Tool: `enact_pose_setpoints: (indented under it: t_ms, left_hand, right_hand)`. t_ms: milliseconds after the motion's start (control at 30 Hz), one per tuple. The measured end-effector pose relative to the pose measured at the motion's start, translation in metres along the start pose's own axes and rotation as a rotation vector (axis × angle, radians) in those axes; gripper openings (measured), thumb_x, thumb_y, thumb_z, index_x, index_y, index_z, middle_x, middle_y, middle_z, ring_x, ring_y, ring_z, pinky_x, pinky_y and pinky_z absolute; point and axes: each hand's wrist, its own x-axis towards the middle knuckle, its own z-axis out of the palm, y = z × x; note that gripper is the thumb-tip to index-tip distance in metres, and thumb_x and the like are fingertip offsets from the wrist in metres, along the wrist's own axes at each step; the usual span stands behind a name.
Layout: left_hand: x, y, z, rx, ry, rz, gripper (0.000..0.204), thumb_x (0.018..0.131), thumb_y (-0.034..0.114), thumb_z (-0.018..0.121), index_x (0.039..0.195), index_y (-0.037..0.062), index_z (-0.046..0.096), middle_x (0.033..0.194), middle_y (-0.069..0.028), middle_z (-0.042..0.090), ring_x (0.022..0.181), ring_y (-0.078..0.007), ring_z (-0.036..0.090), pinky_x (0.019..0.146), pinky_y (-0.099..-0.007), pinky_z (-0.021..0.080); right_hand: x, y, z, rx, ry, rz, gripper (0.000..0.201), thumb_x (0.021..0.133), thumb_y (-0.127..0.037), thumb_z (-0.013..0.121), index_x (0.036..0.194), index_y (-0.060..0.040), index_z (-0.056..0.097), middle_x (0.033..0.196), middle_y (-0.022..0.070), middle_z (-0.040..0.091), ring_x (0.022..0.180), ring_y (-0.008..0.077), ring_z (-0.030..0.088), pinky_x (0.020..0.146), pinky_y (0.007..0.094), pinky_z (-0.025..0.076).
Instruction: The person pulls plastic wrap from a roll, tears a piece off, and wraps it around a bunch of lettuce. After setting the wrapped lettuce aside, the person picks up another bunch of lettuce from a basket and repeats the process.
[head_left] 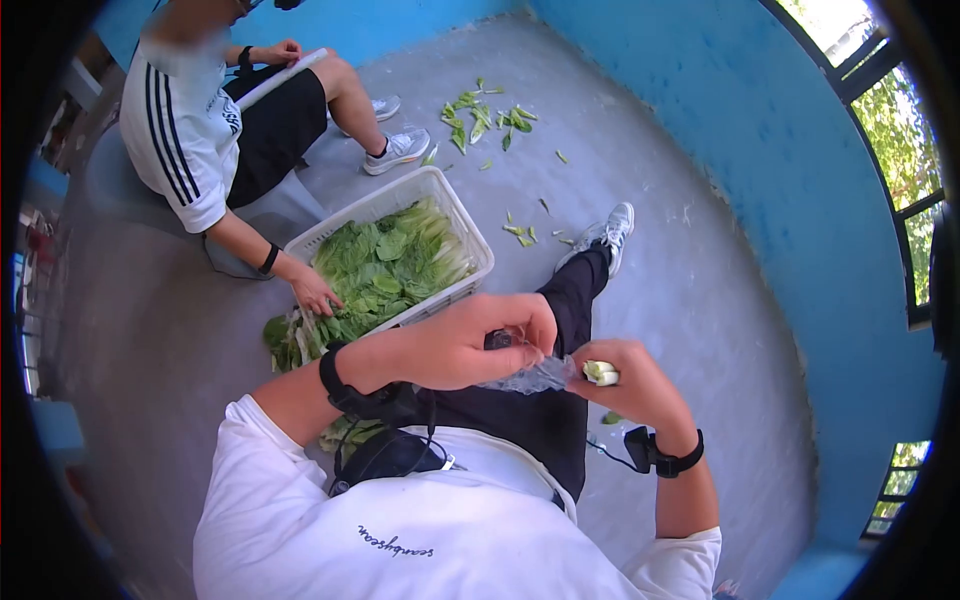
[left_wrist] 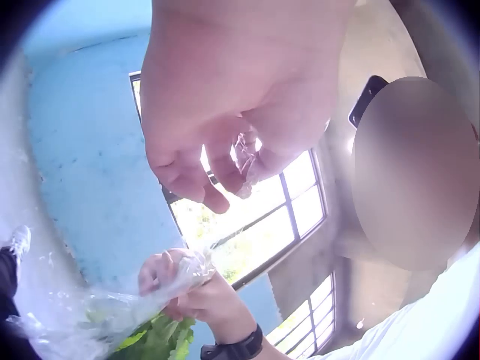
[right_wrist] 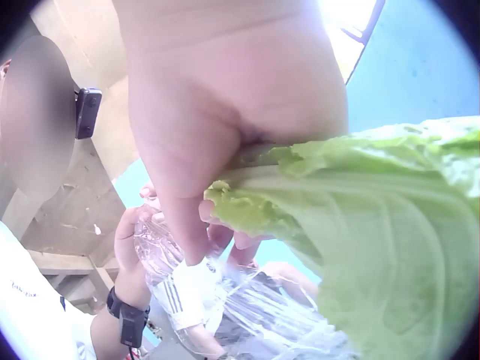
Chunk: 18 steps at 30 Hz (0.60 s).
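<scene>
My left hand [head_left: 465, 345] pinches clear plastic between thumb and fingers, seen as a small crumpled bit [left_wrist: 244, 154] in the left wrist view. To its right, my right hand [head_left: 640, 385] grips a leafy vegetable, its pale cut stalk ends [head_left: 600, 373] showing above the curled fingers. The broad green leaf [right_wrist: 360, 225] fills the right side of the right wrist view. Between both hands stretches a thin transparent plastic bag [head_left: 540, 374], also held at my right fingers. The part of the vegetable beneath my right hand is hidden in the head view.
A white crate [head_left: 475, 225] of leafy greens [head_left: 385, 260] stands ahead on the left. Another person [head_left: 180, 130] sits beside it, one hand [head_left: 315, 290] touching leaves at its near corner. Loose leaves [head_left: 480, 120] lie on the grey floor [head_left: 700, 330]. A blue wall [head_left: 780, 170] runs along the right.
</scene>
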Motion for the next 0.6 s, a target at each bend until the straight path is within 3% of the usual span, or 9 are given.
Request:
enact_pose_setpoints:
  t_ms: [67,100,200,233,333,433,533,600]
  left_hand:
    - [0.001,-0.017,0.001,-0.246,0.057,0.050,0.011,0.098,0.004,0.059,0.109,0.0048,0.058,0.101,-0.0038,0.062,0.092,-0.0128,0.062,0.086,-0.0283,0.049]
    - [0.002,-0.031,-0.006,-0.287,-0.008,0.093,0.041,0.097,0.013,0.067,0.135,0.0093,0.051,0.118,-0.0089,0.062,0.108,-0.0166,0.062,0.097,-0.0339,0.047]
    - [0.010,-0.062,0.002,-0.650,0.029,0.220,0.091,0.090,0.022,0.080,0.161,0.0118,0.024,0.142,-0.0172,0.053,0.127,-0.0265,0.057,0.106,-0.0432,0.044]
    - [0.006,-0.073,0.000,-0.569,-0.071,0.058,0.130,0.082,0.035,0.088,0.165,0.0144,-0.010,0.158,-0.0185,0.038,0.139,-0.0288,0.048,0.113,-0.0455,0.038]
    - [-0.004,-0.086,0.020,-0.193,-0.156,-0.127,0.094,0.091,0.031,0.081,0.164,0.0097,0.024,0.146,-0.0168,0.055,0.130,-0.0248,0.056,0.109,-0.0411,0.042]
    - [-0.003,-0.103,0.023,-0.303,-0.292,-0.482,0.045,0.101,0.024,0.068,0.140,0.0037,0.061,0.124,-0.0132,0.071,0.117,-0.0193,0.064,0.104,-0.0358,0.047]
    - [-0.009,-0.092,0.021,-0.215,-0.250,-0.346,0.026,0.106,0.017,0.057,0.114,0.0003,0.076,0.106,-0.0097,0.077,0.105,-0.0150,0.068,0.099,-0.0315,0.050]
    - [-0.013,-0.093,0.016,-0.220,-0.258,-0.331,0.028,0.106,0.019,0.058,0.121,0.0004,0.073,0.107,-0.0082,0.076,0.102,-0.0140,0.068,0.097,-0.0306,0.051]
  right_hand:
    - [-0.007,0.009,0.000,0.017,0.027,0.012,0.013,0.086,-0.006,0.078,0.095,0.0006,0.072,0.086,0.0114,0.074,0.076,0.0162,0.067,0.073,0.0306,0.053]
    - [-0.011,0.012,-0.002,0.066,0.032,0.042,0.012,0.087,-0.007,0.077,0.095,0.0008,0.072,0.087,0.0105,0.074,0.075,0.0155,0.067,0.072,0.0310,0.053]
    - [-0.019,0.009,-0.006,0.279,0.075,0.117,0.009,0.092,-0.007,0.073,0.092,0.0010,0.070,0.089,0.0069,0.076,0.068,0.0111,0.062,0.066,0.0295,0.052]
    - [-0.022,0.007,-0.007,0.355,0.096,0.139,0.009,0.093,-0.007,0.071,0.091,0.0010,0.069,0.090,0.0056,0.076,0.066,0.0093,0.061,0.063,0.0285,0.051]
    - [-0.022,0.000,-0.010,0.451,0.107,0.196,0.010,0.097,-0.008,0.067,0.090,-0.0012,0.064,0.092,0.0023,0.076,0.062,0.0035,0.055,0.056,0.0241,0.046]
    - [-0.023,0.002,-0.004,0.481,0.126,0.269,0.012,0.098,-0.009,0.065,0.088,-0.0035,0.060,0.087,0.0009,0.074,0.060,0.0011,0.051,0.053,0.0210,0.042]
    - [-0.030,0.015,-0.002,0.500,0.154,0.291,0.013,0.098,-0.010,0.067,0.088,-0.0051,0.060,0.081,-0.0014,0.070,0.061,0.0016,0.052,0.053,0.0212,0.043]
    - [-0.032,0.015,-0.003,0.477,0.194,0.319,0.013,0.097,-0.012,0.069,0.089,-0.0053,0.061,0.078,-0.0020,0.067,0.062,0.0025,0.053,0.054,0.0217,0.044]
